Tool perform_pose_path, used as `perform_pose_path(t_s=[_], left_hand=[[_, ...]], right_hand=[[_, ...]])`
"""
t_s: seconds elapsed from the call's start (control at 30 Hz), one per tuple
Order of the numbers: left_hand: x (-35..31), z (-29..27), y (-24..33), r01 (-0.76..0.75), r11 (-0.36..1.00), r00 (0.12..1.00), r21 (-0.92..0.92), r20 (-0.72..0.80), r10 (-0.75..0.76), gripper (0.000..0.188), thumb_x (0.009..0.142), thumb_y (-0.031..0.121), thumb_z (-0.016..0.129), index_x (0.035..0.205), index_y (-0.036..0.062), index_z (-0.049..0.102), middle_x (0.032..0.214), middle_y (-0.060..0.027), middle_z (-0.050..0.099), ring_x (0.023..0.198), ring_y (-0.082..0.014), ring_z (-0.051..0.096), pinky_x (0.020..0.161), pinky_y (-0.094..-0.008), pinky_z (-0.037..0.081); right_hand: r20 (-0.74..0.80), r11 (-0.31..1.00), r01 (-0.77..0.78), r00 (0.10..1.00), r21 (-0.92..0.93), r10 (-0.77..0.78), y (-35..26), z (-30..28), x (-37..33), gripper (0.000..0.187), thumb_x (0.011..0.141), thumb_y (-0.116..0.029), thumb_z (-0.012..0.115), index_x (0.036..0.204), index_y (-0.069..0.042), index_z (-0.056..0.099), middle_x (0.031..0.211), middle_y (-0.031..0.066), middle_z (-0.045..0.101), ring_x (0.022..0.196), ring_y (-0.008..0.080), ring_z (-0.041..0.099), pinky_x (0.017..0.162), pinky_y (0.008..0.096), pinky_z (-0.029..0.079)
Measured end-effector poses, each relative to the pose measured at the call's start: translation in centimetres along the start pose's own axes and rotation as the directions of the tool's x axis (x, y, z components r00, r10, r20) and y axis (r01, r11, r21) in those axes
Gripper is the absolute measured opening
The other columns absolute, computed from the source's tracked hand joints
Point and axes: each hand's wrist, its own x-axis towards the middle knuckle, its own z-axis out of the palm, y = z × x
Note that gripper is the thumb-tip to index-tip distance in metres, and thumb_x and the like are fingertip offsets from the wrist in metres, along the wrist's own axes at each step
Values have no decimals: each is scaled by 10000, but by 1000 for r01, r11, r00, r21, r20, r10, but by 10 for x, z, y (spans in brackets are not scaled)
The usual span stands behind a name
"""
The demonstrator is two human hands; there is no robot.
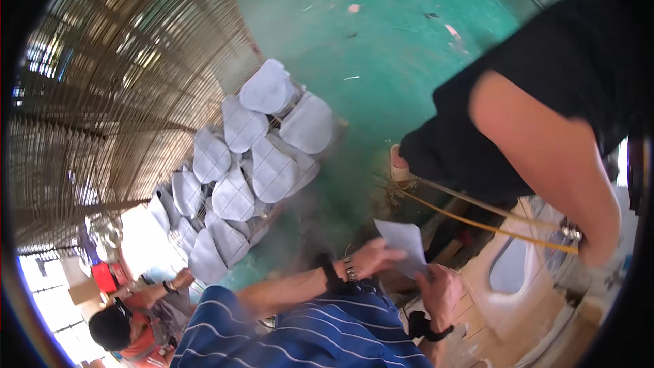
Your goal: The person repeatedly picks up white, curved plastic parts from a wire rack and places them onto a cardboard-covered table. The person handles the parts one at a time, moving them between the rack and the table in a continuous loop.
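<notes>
A thin light-grey sheet piece [403, 237] is held upright in front of my striped blue top. My left hand [373, 257], with a metal watch and a black band at its wrist, has its fingers on the piece's lower left side. My right hand [441, 289], a black band on its wrist, pinches the lower right edge. Both hands are close together, slightly blurred. To the left, a heap of rounded grey pieces [235, 193] lies in overlapping stacks, crossed by thin lines.
At right a co-worker in black [558, 95] bends an arm over a bench [504, 320] with a grey oval shape [507, 266]. A yellow cord [470, 221] runs there. Another person [146, 327] reaches toward the heap at lower left. A slatted screen [129, 82] borders the green floor [381, 41].
</notes>
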Motion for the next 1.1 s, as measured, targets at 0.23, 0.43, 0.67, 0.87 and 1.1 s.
perform_pose_path(t_s=[0.23,0.43,0.67,0.87,1.1], left_hand=[[-53,-138,102,-769,626,570,-128,-580,582,341,872,-54,557,1204,16,588,1059,-63,642,964,-175,618,856,-329,522],[-27,-336,221,-764,383,-12,519,-604,797,254,762,-68,585,989,14,666,1032,-155,703,981,-342,655,938,-405,521],[-33,-530,384,-259,254,-572,932,-360,737,149,757,2,629,887,13,699,892,-149,714,767,-316,652,700,-427,529],[33,-676,338,130,604,-541,787,-454,708,99,779,89,713,777,32,633,882,-114,710,740,-216,653,613,-380,529],[66,-722,303,458,698,-38,551,-772,635,372,673,345,856,830,22,756,906,-189,745,920,-336,718,828,-404,566]], right_hand=[[166,832,-6,981,554,-103,-136,117,107,645,874,-332,770,1359,47,578,1249,263,645,1101,373,637,954,441,495],[42,884,14,998,467,-39,-181,159,154,718,903,-278,757,1469,53,465,1386,244,577,1207,341,597,964,416,487],[167,978,109,976,176,-139,-137,198,148,555,876,-226,748,1322,61,586,1354,270,600,1252,426,566,1067,466,449],[300,998,42,952,39,-52,-95,238,133,504,847,-245,766,1248,33,638,1298,262,629,1228,431,575,1058,473,460],[379,1000,9,925,17,-15,-66,265,102,479,827,-253,786,1204,14,663,1247,233,661,1187,404,612,1025,459,489]])
